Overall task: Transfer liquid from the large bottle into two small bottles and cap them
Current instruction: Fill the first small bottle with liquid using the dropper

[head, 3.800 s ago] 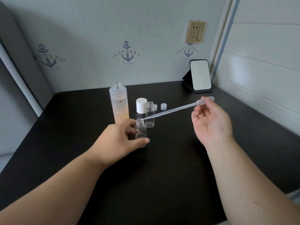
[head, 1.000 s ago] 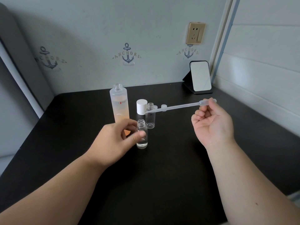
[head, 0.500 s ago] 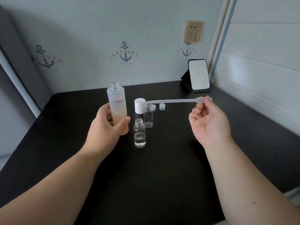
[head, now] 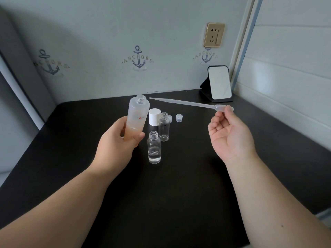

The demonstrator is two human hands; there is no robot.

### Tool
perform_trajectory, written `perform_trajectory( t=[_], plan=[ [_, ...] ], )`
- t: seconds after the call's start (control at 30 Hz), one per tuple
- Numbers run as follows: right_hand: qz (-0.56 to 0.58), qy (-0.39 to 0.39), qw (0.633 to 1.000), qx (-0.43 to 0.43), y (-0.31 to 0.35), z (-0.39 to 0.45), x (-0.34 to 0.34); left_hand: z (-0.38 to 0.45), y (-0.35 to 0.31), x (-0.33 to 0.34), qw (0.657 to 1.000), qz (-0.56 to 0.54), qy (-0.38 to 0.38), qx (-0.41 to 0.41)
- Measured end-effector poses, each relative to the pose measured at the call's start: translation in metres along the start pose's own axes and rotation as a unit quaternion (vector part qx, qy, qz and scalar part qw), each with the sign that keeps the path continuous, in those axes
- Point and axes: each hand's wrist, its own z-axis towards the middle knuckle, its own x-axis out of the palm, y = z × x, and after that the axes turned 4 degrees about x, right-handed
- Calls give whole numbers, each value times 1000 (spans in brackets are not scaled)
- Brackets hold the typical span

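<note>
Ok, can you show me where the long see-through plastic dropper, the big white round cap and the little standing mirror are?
Long clear plastic dropper (head: pixel 182 102), head view, middle of its thin tube.
White round cap (head: pixel 154 116), head view, its side.
Small standing mirror (head: pixel 219 83), head view, its glass.

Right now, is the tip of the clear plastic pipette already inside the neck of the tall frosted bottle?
No: the clear plastic pipette tip is beside the tall frosted bottle mouth, just to its right, not inside.
</note>
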Motion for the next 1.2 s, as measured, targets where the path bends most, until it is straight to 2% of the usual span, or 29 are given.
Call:
perform_trajectory(
  t=[0.53,0.83,1.2],
  plan=[
    [-21,-12,999,-28,3,-1,0,3,4,-2,998,56,-12,25],
    [-18,-50,998,-34,5,0,-3,2,8,-5,993,109,-18,38],
    [-55,-3,998,-34,1,1,-3,1,10,1,984,160,-15,73]
  ],
)
